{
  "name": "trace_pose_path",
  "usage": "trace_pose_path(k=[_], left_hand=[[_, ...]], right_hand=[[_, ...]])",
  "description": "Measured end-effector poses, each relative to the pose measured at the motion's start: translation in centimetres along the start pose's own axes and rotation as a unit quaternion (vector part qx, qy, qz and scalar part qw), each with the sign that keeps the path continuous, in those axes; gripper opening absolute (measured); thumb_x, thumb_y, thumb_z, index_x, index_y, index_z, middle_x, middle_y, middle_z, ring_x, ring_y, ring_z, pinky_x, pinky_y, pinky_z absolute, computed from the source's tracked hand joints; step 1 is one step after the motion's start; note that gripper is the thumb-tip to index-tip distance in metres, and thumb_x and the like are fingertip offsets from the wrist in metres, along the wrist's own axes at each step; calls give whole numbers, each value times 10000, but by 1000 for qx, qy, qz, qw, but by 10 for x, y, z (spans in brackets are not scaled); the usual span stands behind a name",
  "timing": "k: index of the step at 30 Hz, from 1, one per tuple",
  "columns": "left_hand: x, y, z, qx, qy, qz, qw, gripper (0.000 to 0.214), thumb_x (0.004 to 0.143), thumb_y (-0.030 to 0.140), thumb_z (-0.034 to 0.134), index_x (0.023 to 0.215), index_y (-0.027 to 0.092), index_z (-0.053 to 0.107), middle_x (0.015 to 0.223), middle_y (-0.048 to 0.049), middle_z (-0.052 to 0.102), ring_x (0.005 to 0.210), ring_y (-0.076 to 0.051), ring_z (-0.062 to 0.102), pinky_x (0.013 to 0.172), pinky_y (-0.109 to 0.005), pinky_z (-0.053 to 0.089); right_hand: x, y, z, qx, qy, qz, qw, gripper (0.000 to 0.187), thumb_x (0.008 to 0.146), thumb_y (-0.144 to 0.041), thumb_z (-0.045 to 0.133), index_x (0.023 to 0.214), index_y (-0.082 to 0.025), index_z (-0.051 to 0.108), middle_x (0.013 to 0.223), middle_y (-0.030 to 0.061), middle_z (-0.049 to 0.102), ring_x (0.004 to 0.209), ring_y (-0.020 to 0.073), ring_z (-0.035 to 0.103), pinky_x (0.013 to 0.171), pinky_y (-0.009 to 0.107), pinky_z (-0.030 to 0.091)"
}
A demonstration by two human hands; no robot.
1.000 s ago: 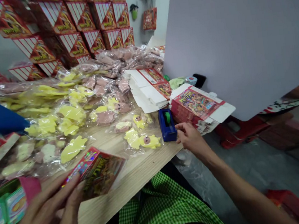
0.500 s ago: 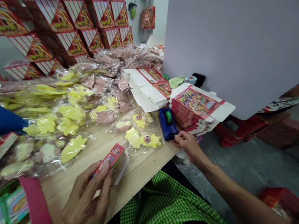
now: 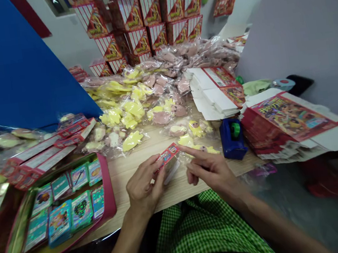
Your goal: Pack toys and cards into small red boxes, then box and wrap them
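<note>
From my end I watch two bare hands over a pale wooden worktop (image 3: 121, 177). My left grip (image 3: 142, 185) is pinching a small red box (image 3: 168, 155) between thumb and fingers. The box is held near the worktop's front edge, one narrow printed side facing up; whether it touches the wood I cannot tell. My right grip (image 3: 211, 170) comes in from the other side, index finger stretched to the box's far end, thumb standing apart from it, the remaining fingers curled. I cannot make out whether that fingertip presses on the box or sits just off it.

Beyond the right grip lie bagged yellow figures (image 3: 195, 127), and just right of them stands a blue tape dispenser (image 3: 232, 143) with a green roll (image 3: 235, 130). Against its right side I see a stack of red flattened cartons (image 3: 293, 115); behind it, a stack of white-backed cartons (image 3: 207, 97).

On my left, a pink-rimmed tin (image 3: 108, 187) holds packs of cards (image 3: 59, 222), with long red boxes (image 3: 37, 157) lying at its back edge. A heap of bagged pinkish figures (image 3: 176, 60) fills the back, before stacked display boxes (image 3: 132, 7). A blue panel (image 3: 9, 60) rises on the left.
</note>
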State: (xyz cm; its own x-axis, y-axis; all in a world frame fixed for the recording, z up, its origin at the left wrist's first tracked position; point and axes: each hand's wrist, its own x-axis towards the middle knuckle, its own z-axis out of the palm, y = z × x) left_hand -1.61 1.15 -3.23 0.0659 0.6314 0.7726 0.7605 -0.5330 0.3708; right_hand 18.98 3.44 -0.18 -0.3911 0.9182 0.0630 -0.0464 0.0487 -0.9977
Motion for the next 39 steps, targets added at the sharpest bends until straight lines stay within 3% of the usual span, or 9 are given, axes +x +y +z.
trace_pose_path(k=[4,8,12,18,22,27,29,36,39], left_hand=[[-1,-1,-1,12,1,7,1000,179,929,139,672,1105,165,659,1105,-106,787,941,-190,784,740,-256,653],[0,0,-2,37,15,0,999,293,901,133,715,1169,156,597,1076,-89,782,917,-168,776,810,-246,633],[3,-1,-4,0,-37,20,999,275,939,106,647,1204,180,633,1121,-82,757,999,-172,751,856,-266,623],[17,-6,-16,-95,-110,-79,986,280,935,157,660,1214,182,658,1081,-68,747,957,-159,722,837,-262,593],[35,-9,-23,-195,-222,-166,941,350,924,286,658,1265,211,670,1056,-49,736,918,-174,700,812,-291,560],[61,-17,-18,-294,-330,-336,832,345,886,481,679,998,156,714,912,-58,729,813,-181,662,717,-297,517],[72,-20,-17,-302,-376,-346,805,374,847,497,711,984,150,701,872,-51,719,748,-167,637,653,-275,492],[109,-4,-32,-129,-466,-198,853,496,894,287,658,1380,242,570,853,-36,745,760,-195,682,704,-295,485],[110,2,-36,-57,-460,-185,867,555,896,281,638,1439,271,524,902,-57,758,867,-246,703,773,-337,493]], right_hand=[[25,1,25,87,-65,30,994,752,893,-352,642,1567,-123,398,622,-50,660,522,118,565,556,277,501],[34,5,33,74,-54,40,995,815,872,-336,632,1576,-59,329,584,-53,644,497,127,576,532,274,495],[36,11,36,72,-39,45,996,850,856,-317,624,1587,-66,270,570,-62,635,479,133,574,511,265,491],[32,17,43,119,-8,11,993,975,857,-257,597,1631,-79,32,596,-80,632,531,136,576,565,271,508],[29,19,46,124,0,18,992,950,857,-256,605,1630,-86,80,602,-65,638,542,138,573,575,275,496],[28,20,45,113,19,29,993,961,856,-287,612,1633,-94,81,615,-50,651,547,145,573,582,284,498],[28,20,45,107,23,33,993,962,866,-322,619,1629,-86,82,611,-45,652,541,150,575,578,289,503],[28,22,53,115,75,47,989,1002,858,-455,711,1614,-96,160,612,-10,678,543,184,608,569,300,498],[30,31,53,127,94,62,985,1034,848,-503,744,1625,-145,163,635,-5,688,566,191,620,586,299,490]])
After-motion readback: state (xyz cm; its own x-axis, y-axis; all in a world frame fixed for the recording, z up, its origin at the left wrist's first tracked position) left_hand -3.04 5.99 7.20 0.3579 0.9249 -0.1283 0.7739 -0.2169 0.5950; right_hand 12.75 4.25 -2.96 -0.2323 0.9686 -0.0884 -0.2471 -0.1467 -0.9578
